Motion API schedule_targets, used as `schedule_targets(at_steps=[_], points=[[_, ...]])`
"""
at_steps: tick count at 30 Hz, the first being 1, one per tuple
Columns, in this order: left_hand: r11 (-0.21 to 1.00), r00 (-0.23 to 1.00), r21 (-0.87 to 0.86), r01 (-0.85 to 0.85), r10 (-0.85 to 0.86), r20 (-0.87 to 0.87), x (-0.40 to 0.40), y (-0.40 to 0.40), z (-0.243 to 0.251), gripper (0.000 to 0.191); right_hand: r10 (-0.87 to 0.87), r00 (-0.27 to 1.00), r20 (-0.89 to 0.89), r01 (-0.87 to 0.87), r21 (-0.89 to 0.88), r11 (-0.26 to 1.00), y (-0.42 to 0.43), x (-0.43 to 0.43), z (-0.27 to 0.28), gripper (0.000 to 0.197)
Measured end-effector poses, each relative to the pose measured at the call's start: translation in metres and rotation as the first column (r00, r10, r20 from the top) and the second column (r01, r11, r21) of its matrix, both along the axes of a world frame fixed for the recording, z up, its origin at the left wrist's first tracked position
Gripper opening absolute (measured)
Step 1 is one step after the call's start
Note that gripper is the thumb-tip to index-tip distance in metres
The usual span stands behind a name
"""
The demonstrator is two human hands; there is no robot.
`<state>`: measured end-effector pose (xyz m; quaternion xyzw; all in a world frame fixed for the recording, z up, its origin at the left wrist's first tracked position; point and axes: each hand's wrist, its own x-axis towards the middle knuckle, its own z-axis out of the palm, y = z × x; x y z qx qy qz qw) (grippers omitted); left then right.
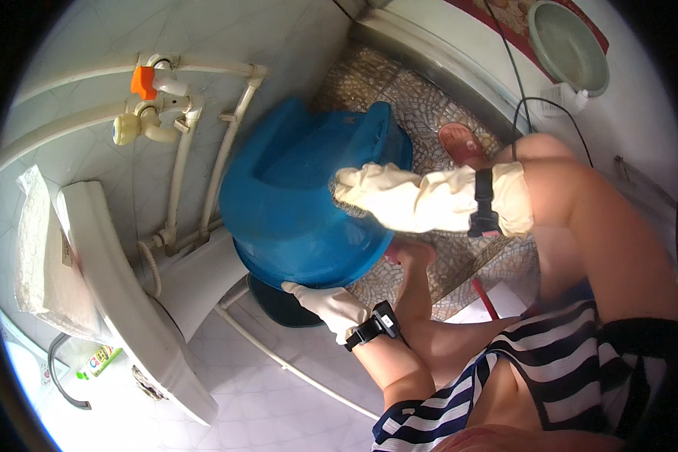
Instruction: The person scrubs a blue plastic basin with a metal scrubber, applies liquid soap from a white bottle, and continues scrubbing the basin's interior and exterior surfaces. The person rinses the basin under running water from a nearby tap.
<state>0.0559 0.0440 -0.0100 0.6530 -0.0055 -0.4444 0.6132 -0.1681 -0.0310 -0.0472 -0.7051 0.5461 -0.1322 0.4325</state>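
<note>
A large blue moulded plastic tub-like piece point(294, 226) stands tilted before me on the pebble-patterned floor. My left hand point(330, 308), in a whitish glove with a black strapped device at the wrist, grips its lower rim; the thumb lies on the edge and the other fingers are mostly hidden. My right hand point(367, 189) wears a loose cream glove with a black buckled strap around the forearm. It presses a grey metal mesh scouring pad point(347, 208) against the blue surface; the fingers are bunched, and part of the pad is hidden beneath them.
Left stand a white ceramic washbasin point(118, 288) on a pedestal and wall pipes with an orange-handled valve point(143, 83). A dark oval item point(279, 309) lies beneath the blue piece. A grey-green basin point(570, 51) and white bottle point(559, 100) are upper right; dark cables hang nearby.
</note>
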Motion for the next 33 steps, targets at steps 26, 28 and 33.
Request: schedule_targets(at_steps=[26,28,33], points=[[0.986,0.978,0.159,-0.049,0.015,0.208,0.009,0.002,-0.008,0.081,-0.072,0.997,-0.027,0.07,-0.084,0.994,0.032,-0.006,-0.001,0.04],[0.999,0.999,0.006,-0.034,0.034,0.008,0.011,0.002,-0.007,0.081,-0.063,0.998,0.019,0.064,-0.047,0.997,0.028,-0.004,0.003,0.041],[0.988,0.985,0.144,0.046,-0.069,0.158,0.009,0.0,-0.002,0.082,-0.294,0.952,0.082,0.305,-0.305,0.902,0.014,-0.011,-0.01,0.038]])
